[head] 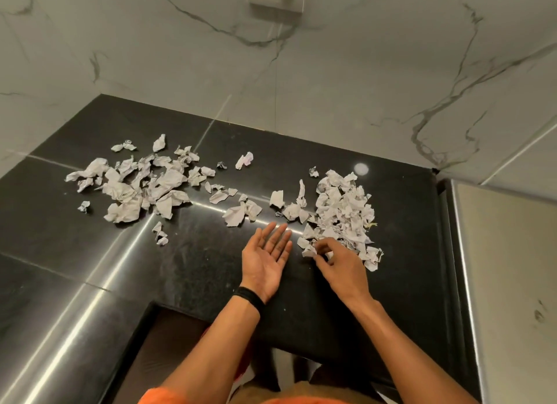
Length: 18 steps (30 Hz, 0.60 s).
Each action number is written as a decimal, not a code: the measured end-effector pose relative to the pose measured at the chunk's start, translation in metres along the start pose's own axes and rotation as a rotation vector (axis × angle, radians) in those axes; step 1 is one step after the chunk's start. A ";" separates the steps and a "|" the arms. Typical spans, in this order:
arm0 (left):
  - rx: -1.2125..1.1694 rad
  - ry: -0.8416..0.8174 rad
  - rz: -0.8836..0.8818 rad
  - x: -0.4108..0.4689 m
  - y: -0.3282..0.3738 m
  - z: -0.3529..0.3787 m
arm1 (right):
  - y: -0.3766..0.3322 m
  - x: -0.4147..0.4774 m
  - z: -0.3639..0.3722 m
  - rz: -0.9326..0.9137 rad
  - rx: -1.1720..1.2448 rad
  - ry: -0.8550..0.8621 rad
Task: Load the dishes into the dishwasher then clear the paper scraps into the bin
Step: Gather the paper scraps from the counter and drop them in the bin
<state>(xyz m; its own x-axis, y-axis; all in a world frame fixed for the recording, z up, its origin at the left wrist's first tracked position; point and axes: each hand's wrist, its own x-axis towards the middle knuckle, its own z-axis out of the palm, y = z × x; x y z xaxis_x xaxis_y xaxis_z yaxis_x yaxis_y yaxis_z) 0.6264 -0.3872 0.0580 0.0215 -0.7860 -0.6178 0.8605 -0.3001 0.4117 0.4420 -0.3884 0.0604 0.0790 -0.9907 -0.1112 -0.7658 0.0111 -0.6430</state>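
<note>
The paper-clearing step is seemingly in hand, no dishes showing: the right hand (pixel 337 262) is pinching a scrap (pixel 309 251) at the six o'clock edge of the right heap (pixel 343 210), while the left hand (pixel 266 260) is lying palm up at its nine o'clock, fingers straight and holding nothing, over the counter (pixel 196 268). The left heap (pixel 141 186) is sitting well apart at ten o'clock from the hands, with loose bits straggling between. The next move is probably calling for dropping the scrap into that bare palm and gathering more, since no bin is showing.
</note>
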 end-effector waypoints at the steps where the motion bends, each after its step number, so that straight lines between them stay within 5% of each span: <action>1: 0.003 -0.012 -0.006 0.004 0.001 0.001 | -0.004 -0.001 -0.001 0.040 0.092 0.009; 5: 0.003 -0.057 -0.077 0.013 -0.007 0.006 | -0.031 -0.006 0.004 0.129 0.504 -0.006; 8: -0.084 -0.121 -0.140 0.016 -0.010 0.011 | -0.049 -0.002 0.014 0.105 0.592 -0.041; 13: -0.187 -0.147 -0.168 0.015 -0.006 0.009 | -0.045 0.010 0.009 0.114 0.520 0.042; 18: -0.209 -0.124 -0.139 0.017 0.002 0.006 | -0.031 0.015 0.002 0.099 0.034 0.093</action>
<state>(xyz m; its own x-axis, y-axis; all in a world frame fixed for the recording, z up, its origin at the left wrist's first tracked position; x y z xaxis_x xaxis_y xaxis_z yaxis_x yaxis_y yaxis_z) 0.6251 -0.4041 0.0520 -0.1561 -0.8092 -0.5665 0.9372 -0.3024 0.1737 0.4680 -0.4035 0.0768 -0.0562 -0.9928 -0.1060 -0.7449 0.1124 -0.6577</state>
